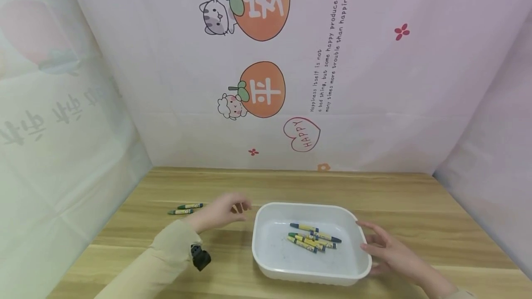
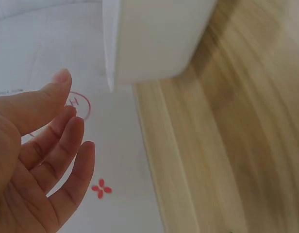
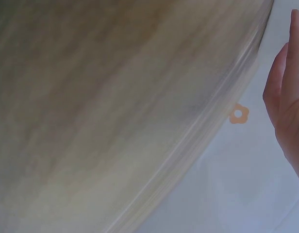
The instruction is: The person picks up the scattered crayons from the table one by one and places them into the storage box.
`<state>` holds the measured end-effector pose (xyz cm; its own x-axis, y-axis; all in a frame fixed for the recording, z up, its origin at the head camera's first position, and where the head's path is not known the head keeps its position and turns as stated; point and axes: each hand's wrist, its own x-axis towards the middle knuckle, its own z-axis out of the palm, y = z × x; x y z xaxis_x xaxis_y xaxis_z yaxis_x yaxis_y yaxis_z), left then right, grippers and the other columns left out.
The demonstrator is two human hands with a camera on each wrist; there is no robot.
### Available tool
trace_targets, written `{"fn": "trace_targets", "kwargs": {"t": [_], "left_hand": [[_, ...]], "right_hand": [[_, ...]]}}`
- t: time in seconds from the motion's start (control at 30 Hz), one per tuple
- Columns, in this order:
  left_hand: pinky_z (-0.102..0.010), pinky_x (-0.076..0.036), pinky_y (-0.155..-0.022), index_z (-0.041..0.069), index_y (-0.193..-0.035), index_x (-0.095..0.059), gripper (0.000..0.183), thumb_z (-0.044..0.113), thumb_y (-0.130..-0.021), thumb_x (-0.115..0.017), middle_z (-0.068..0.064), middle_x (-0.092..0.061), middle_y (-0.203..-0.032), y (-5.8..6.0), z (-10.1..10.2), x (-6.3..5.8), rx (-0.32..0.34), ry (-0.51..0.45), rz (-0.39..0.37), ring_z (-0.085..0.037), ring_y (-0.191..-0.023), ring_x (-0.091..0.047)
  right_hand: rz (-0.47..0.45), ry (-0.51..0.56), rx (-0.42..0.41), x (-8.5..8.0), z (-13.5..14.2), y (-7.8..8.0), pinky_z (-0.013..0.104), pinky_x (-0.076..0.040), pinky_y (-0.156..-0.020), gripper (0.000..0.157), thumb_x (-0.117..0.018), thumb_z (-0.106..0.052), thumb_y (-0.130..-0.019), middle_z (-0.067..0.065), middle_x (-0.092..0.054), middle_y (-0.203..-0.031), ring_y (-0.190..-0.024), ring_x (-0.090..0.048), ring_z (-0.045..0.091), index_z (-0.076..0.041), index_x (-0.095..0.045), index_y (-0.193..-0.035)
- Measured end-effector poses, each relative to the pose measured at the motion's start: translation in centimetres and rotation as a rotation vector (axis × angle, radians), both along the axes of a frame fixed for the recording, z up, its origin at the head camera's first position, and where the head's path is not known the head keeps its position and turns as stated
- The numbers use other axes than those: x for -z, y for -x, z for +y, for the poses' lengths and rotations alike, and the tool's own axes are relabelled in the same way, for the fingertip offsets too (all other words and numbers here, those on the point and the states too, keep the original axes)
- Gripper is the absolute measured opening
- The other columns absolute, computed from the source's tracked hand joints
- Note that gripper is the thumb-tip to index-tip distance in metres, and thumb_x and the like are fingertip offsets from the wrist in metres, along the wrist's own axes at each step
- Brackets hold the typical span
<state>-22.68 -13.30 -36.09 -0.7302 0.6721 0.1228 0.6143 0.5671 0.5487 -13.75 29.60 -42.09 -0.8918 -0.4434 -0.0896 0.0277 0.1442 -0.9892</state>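
A white plastic basin (image 1: 307,275) stands on the table, and in it several crayons (image 1: 305,245) with yellow wrappers and blue or green ends lie in a loose pile. At its right side my right hand (image 1: 388,250) holds the rim, thumb and fingertip over the edge. My left hand (image 1: 220,211) hovers left of the basin with relaxed, slightly bent fingers and nothing in them. In the left wrist view that hand (image 2: 47,160) is beside the basin's wall (image 2: 159,39). Two green-tipped crayons (image 1: 183,212) lie on the table behind the left wrist.
The wood-grain table (image 1: 232,262) meets a white printed cloth (image 1: 365,142) at its back edge. More cloth hangs at the left and right sides. A black strap device (image 1: 201,257) sits at my left wrist. The right wrist view shows mostly blurred tabletop (image 3: 91,116).
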Motion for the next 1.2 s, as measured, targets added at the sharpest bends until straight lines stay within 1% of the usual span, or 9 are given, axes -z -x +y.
{"fn": "trace_targets", "kwargs": {"t": [0.17, 0.3, 0.43, 0.53, 0.73, 0.93, 1.03, 1.1, 1.2], "left_hand": [[-0.025, -0.053, -0.074, 0.004, -0.105, -0.064, 0.023, 0.012, -0.085, -0.070, -0.011, -0.066, -0.102, 0.2, -2.1, 1.3, -0.028, 0.026, 0.041, -0.017, -0.088, -0.061], [-0.027, -0.053, -0.074, 0.004, -0.106, -0.065, 0.024, 0.013, -0.084, -0.070, -0.010, -0.066, -0.100, 0.3, -3.6, 2.0, -0.051, 0.036, 0.045, -0.017, -0.088, -0.061], [-0.029, -0.052, -0.075, 0.004, -0.108, -0.064, 0.027, 0.015, -0.084, -0.071, -0.009, -0.066, -0.101, 0.5, -5.1, 2.4, -0.084, 0.043, 0.016, -0.016, -0.088, -0.059], [-0.033, -0.051, -0.077, 0.003, -0.110, -0.064, 0.030, 0.016, -0.084, -0.071, -0.008, -0.066, -0.102, 0.7, -6.3, 2.6, -0.121, 0.052, 0.002, -0.018, -0.090, -0.059], [-0.043, -0.050, -0.086, 0.006, -0.112, -0.064, 0.031, 0.014, -0.083, -0.072, -0.007, -0.065, -0.109, 1.5, -8.2, 3.5, -0.211, 0.098, -0.019, -0.026, -0.102, -0.059], [-0.055, -0.044, -0.095, 0.005, -0.109, -0.065, 0.031, 0.009, -0.080, -0.073, -0.015, -0.063, -0.117, 2.1, -9.2, 4.0, -0.233, 0.113, -0.031, -0.040, -0.114, -0.054], [-0.054, -0.043, -0.097, 0.007, -0.109, -0.065, 0.033, 0.010, -0.078, -0.075, -0.013, -0.063, -0.117, 2.2, -9.4, 4.3, -0.247, 0.135, -0.038, -0.039, -0.115, -0.054], [-0.052, -0.044, -0.097, 0.009, -0.110, -0.065, 0.034, 0.011, -0.077, -0.075, -0.010, -0.064, -0.116, 2.2, -9.5, 4.5, -0.257, 0.147, -0.051, -0.035, -0.114, -0.056], [-0.048, -0.047, -0.093, 0.008, -0.109, -0.065, 0.034, 0.012, -0.077, -0.075, -0.008, -0.066, -0.111, 2.3, -9.5, 4.9, -0.243, 0.162, -0.056, -0.031, -0.108, -0.059]], "right_hand": [[-0.016, 0.010, 0.006, -0.1, 0.0, -0.1, 0.050, -0.055, -0.077, 0.049, -0.049, -0.013, -0.098, 0.043, -0.030, -0.126, -0.098, -0.061, 0.025, -0.053, -0.039, -0.125], [-0.015, 0.000, 0.009, -0.1, -0.1, -0.1, 0.050, -0.055, -0.077, 0.049, -0.049, -0.014, -0.098, 0.042, -0.030, -0.126, -0.098, -0.061, 0.024, -0.053, -0.039, -0.125], [-0.015, 0.004, 0.006, -0.1, -0.1, -0.1, 0.050, -0.055, -0.078, 0.049, -0.049, -0.014, -0.098, 0.042, -0.030, -0.126, -0.098, -0.061, 0.024, -0.054, -0.038, -0.125], [-0.018, 0.009, 0.005, -0.2, 0.0, -0.1, 0.051, -0.055, -0.078, 0.049, -0.048, -0.014, -0.099, 0.043, -0.028, -0.127, -0.098, -0.061, 0.025, -0.054, -0.038, -0.125], [-0.025, 0.009, 0.007, -0.2, 0.0, -0.2, 0.052, -0.054, -0.078, 0.049, -0.049, -0.014, -0.098, 0.043, -0.027, -0.128, -0.098, -0.061, 0.024, -0.052, -0.038, -0.127], [-0.025, 0.008, 0.007, -0.3, -0.1, -0.3, 0.051, -0.054, -0.078, 0.049, -0.049, -0.015, -0.098, 0.044, -0.026, -0.128, -0.099, -0.060, 0.024, -0.052, -0.038, -0.128], [-0.022, 0.007, 0.012, -0.3, -0.1, -0.3, 0.051, -0.054, -0.079, 0.049, -0.049, -0.015, -0.098, 0.044, -0.026, -0.127, -0.099, -0.061, 0.024, -0.052, -0.038, -0.128], [-0.018, 0.006, 0.015, -0.3, -0.1, -0.3, 0.050, -0.054, -0.079, 0.050, -0.050, -0.015, -0.098, 0.045, -0.026, -0.127, -0.099, -0.061, 0.025, -0.052, -0.038, -0.128], [-0.014, 0.007, 0.017, -0.3, -0.2, -0.3, 0.050, -0.054, -0.079, 0.050, -0.050, -0.015, -0.097, 0.045, -0.026, -0.127, -0.098, -0.061, 0.025, -0.051, -0.038, -0.129]]}}
